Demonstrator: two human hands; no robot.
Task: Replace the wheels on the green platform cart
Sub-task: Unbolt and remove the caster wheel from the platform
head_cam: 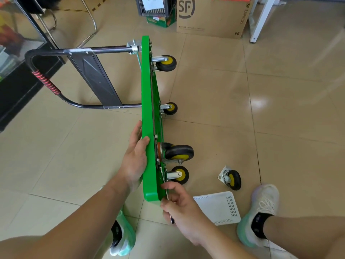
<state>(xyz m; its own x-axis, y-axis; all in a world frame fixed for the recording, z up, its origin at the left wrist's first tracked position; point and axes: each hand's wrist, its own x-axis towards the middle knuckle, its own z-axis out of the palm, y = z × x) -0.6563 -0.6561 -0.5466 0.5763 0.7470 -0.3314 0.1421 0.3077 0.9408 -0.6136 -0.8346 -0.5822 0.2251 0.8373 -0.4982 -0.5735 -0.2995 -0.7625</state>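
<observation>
The green platform cart point(146, 113) stands on its side on the tiled floor, its black handle point(46, 81) lying out to the left. Several black wheels with yellow hubs stick out to the right from its underside; the biggest-looking one point(179, 152) is near my hands. My left hand point(135, 157) lies flat against the cart's top face, thumb over the edge. My right hand point(180, 206) grips a thin metal tool point(165, 182) whose tip reaches the mount of the nearest wheel point(180, 174). A loose wheel point(231, 179) with its plate lies on the floor to the right.
A white perforated tray point(219, 207) lies by my right foot point(259, 214); my left foot point(121, 234) is under my arms. A cardboard box point(211, 15) and a dark crate point(155, 6) stand behind the cart. A chair frame point(91, 25) and a dark cabinet point(16, 75) are on the left.
</observation>
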